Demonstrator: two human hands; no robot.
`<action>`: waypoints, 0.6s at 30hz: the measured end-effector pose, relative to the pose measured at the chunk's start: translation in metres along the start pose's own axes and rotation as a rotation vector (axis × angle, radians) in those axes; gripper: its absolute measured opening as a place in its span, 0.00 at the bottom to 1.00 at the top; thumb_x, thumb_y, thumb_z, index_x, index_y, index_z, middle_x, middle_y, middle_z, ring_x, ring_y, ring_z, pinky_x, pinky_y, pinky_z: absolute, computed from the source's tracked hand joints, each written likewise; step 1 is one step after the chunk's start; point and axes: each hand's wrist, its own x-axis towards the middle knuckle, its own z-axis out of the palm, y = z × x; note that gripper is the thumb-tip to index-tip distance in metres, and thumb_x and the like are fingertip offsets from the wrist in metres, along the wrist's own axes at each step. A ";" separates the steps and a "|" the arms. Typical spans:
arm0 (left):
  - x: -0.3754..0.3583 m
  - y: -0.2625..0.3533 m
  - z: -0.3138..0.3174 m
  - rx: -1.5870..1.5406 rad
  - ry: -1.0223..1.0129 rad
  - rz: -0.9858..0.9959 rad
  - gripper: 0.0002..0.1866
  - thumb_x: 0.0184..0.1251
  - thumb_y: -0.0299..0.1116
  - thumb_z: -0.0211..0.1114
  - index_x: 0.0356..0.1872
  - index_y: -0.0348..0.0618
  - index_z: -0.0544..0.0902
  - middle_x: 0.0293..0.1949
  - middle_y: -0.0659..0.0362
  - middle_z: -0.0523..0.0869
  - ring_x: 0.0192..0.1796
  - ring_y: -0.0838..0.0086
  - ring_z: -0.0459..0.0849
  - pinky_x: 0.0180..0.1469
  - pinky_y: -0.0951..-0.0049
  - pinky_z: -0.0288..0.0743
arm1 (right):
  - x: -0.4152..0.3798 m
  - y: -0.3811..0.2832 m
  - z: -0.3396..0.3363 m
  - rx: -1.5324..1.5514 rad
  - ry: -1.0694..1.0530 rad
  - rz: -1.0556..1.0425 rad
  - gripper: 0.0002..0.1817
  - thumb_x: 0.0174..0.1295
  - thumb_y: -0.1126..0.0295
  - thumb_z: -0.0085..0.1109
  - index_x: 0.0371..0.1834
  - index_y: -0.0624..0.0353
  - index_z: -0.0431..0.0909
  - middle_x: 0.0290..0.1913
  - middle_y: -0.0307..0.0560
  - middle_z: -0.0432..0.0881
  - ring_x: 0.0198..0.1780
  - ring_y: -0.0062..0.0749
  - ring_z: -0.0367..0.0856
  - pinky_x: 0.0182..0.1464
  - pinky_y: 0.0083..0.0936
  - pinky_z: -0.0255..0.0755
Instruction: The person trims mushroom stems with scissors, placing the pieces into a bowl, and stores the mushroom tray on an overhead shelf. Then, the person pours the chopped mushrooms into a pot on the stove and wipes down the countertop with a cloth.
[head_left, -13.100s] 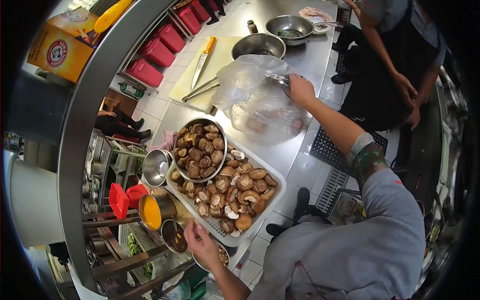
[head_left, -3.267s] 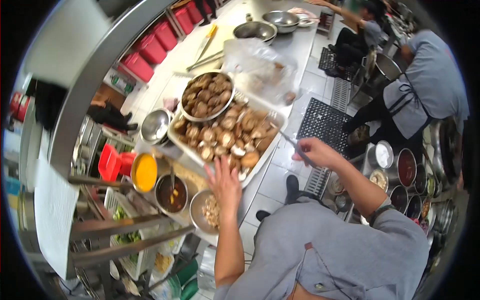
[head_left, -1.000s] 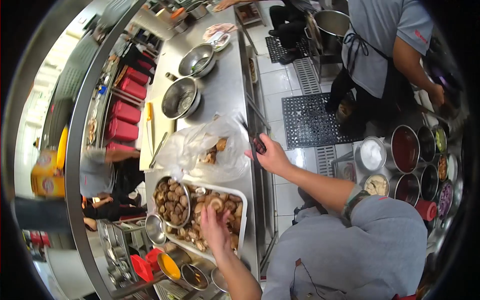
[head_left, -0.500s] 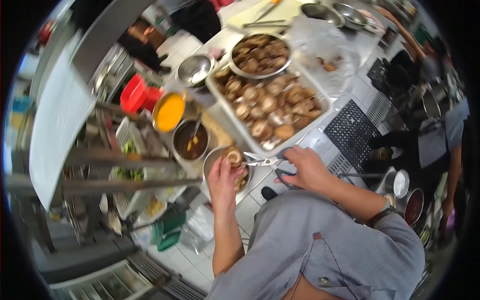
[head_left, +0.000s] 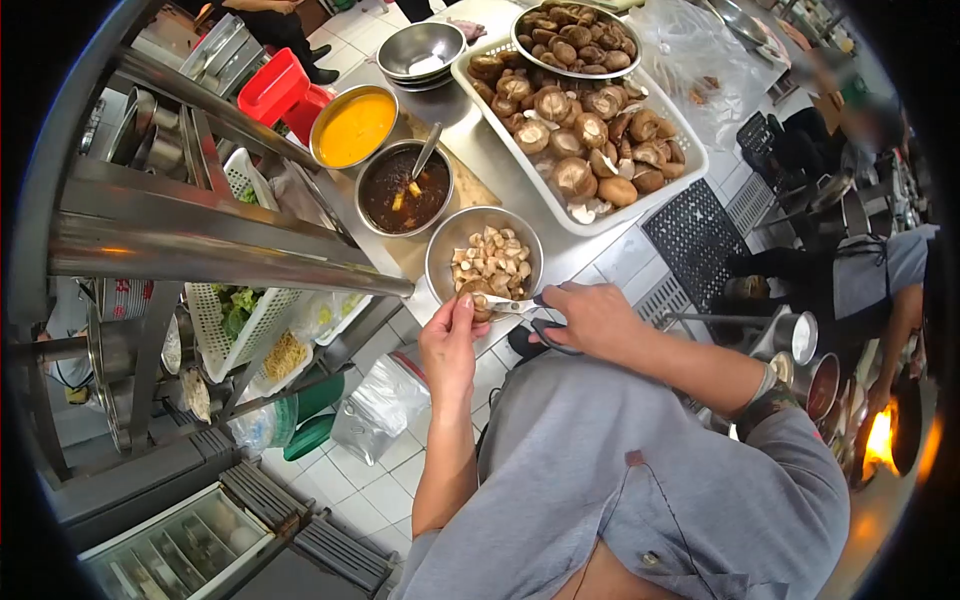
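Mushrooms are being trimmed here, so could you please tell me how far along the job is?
Cut pieces lie in the near steel bowl, and the caps heaped in the far bowl look done. The left hand holds one mushroom at the scissors in the right hand. Many loose mushrooms fill the white tray, so plenty seems left.

The floor (head_left: 372, 505) consists of white square tiles with dark joints. A perforated black mat (head_left: 692, 240) lies on it beside a slotted metal grate (head_left: 663, 299). The table (head_left: 457, 118) has a reflective metal surface. Tubular metal racking (head_left: 230, 255) occupies the left side; an orange flame (head_left: 880, 440) burns at right.
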 end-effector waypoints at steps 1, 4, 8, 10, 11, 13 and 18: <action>0.002 0.000 -0.002 0.012 0.005 -0.006 0.18 0.77 0.36 0.62 0.53 0.27 0.83 0.36 0.59 0.87 0.33 0.81 0.83 0.39 0.78 0.81 | 0.002 0.002 0.009 0.017 -0.040 0.016 0.27 0.54 0.45 0.72 0.42 0.56 0.79 0.30 0.52 0.82 0.33 0.52 0.85 0.37 0.43 0.77; 0.013 -0.018 -0.006 0.048 -0.044 -0.015 0.19 0.76 0.36 0.63 0.54 0.28 0.83 0.36 0.58 0.87 0.32 0.80 0.83 0.38 0.78 0.81 | 0.010 0.005 0.006 0.252 -0.251 0.115 0.27 0.55 0.45 0.72 0.39 0.59 0.80 0.26 0.50 0.82 0.29 0.47 0.84 0.34 0.40 0.76; 0.019 -0.018 -0.020 0.003 -0.050 -0.035 0.19 0.77 0.35 0.62 0.58 0.29 0.81 0.42 0.56 0.88 0.38 0.79 0.86 0.42 0.78 0.83 | 0.002 0.026 -0.006 0.865 -0.501 0.341 0.30 0.57 0.41 0.72 0.31 0.62 0.79 0.23 0.40 0.78 0.24 0.33 0.78 0.30 0.33 0.72; 0.018 -0.007 -0.021 -0.080 -0.048 -0.001 0.19 0.77 0.34 0.61 0.61 0.30 0.80 0.46 0.55 0.88 0.42 0.78 0.87 0.44 0.78 0.83 | -0.005 0.038 -0.008 0.825 -0.509 0.299 0.30 0.57 0.41 0.72 0.35 0.62 0.79 0.27 0.36 0.77 0.29 0.24 0.75 0.33 0.27 0.70; 0.018 -0.004 -0.019 -0.099 -0.074 0.034 0.20 0.78 0.34 0.60 0.62 0.30 0.78 0.50 0.54 0.87 0.47 0.76 0.87 0.48 0.76 0.84 | -0.008 0.044 -0.007 0.783 -0.511 0.269 0.28 0.58 0.44 0.73 0.39 0.62 0.79 0.28 0.36 0.78 0.31 0.22 0.75 0.34 0.25 0.70; 0.014 0.010 -0.007 -0.103 -0.099 0.042 0.20 0.78 0.33 0.60 0.63 0.30 0.78 0.50 0.54 0.87 0.47 0.76 0.87 0.48 0.75 0.84 | -0.010 0.045 -0.012 0.743 -0.518 0.231 0.28 0.57 0.47 0.75 0.44 0.62 0.80 0.31 0.36 0.79 0.34 0.19 0.74 0.36 0.22 0.70; 0.006 0.027 0.032 -0.051 -0.224 0.059 0.20 0.79 0.32 0.59 0.63 0.29 0.77 0.50 0.53 0.87 0.47 0.75 0.87 0.47 0.73 0.86 | -0.004 0.042 -0.040 0.759 -0.476 0.187 0.31 0.54 0.46 0.77 0.46 0.62 0.79 0.32 0.34 0.78 0.35 0.19 0.73 0.36 0.22 0.69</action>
